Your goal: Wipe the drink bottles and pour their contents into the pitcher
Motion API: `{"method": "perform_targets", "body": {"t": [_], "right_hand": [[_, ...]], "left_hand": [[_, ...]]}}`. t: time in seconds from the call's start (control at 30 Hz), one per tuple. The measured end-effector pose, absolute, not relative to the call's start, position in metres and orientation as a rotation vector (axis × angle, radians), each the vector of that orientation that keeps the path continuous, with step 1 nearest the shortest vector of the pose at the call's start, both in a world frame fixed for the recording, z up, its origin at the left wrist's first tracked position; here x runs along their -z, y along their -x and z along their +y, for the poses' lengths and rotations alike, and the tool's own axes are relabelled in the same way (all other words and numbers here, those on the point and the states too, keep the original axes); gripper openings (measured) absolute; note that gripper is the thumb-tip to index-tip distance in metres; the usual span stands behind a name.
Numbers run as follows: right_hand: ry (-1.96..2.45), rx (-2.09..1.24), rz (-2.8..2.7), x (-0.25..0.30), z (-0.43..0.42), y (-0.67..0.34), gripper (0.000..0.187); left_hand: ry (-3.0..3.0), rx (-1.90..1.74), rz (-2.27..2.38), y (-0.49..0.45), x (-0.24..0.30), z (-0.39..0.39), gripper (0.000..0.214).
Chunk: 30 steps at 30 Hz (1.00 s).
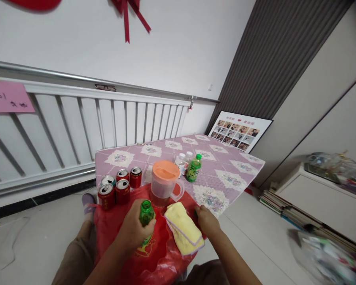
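My left hand (136, 227) is wrapped around a green plastic bottle (146, 213), which stands upright over the red table cover with its neck uncapped. At the cover's right edge, my right hand (208, 221) is closed; a bit of a green bottle cap (196, 213) shows at its fingertips. Between my hands lies a folded yellow cloth (184, 227) with a purple border. Just behind the bottle stands a clear pitcher (159, 192) with an orange lid and some liquid inside. Several opened drink cans (123, 192), mostly red, stand left of the pitcher.
A capped green bottle (193, 169) and two clear bottles with white caps (180, 162) stand behind the pitcher on a purple patterned tablecloth (225, 180). A white radiator (118, 118) runs along the wall. To the right is a white cabinet (329, 198) with books beneath.
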State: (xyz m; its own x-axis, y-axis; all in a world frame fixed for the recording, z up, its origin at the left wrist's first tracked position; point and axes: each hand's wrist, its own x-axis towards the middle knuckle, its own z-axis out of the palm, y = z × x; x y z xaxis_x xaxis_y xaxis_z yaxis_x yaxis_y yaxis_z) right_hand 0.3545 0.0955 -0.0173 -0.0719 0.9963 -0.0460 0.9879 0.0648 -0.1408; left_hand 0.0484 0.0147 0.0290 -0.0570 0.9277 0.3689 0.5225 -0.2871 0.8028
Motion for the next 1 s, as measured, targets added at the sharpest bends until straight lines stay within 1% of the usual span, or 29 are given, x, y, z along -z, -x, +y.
{"method": "perform_targets", "body": {"t": [0.13, 0.23, 0.37, 0.47, 0.63, 0.8, 1.0], "right_hand": [[1.996, -0.297, -2.228, 0.02, 0.094, -0.358, 0.038], [1.927, -0.349, -2.126, 0.017, 0.094, -0.36, 0.046], [1.783, -0.429, -1.918, 0.0, 0.098, -0.352, 0.045], [1.624, -0.556, -1.781, -0.02, 0.101, -0.338, 0.049], [1.392, -0.804, -1.569, -0.043, 0.106, -0.306, 0.048], [1.266, -1.001, -1.368, -0.043, 0.11, -0.279, 0.053], [1.125, -1.071, -1.235, -0.031, 0.124, -0.255, 0.058]], "left_hand": [[-1.813, -1.307, 1.54, -0.048, -0.03, 0.015, 0.033], [-1.808, -1.309, 1.531, -0.048, -0.03, 0.014, 0.034], [-1.783, -1.315, 1.524, -0.049, -0.03, 0.013, 0.04], [-1.733, -1.327, 1.556, -0.05, -0.03, 0.011, 0.045], [-1.691, -1.298, 1.565, -0.052, -0.028, 0.011, 0.043], [-1.676, -1.364, 1.542, -0.052, -0.024, 0.012, 0.047], [-1.663, -1.41, 1.51, -0.054, -0.022, 0.013, 0.046]]}}
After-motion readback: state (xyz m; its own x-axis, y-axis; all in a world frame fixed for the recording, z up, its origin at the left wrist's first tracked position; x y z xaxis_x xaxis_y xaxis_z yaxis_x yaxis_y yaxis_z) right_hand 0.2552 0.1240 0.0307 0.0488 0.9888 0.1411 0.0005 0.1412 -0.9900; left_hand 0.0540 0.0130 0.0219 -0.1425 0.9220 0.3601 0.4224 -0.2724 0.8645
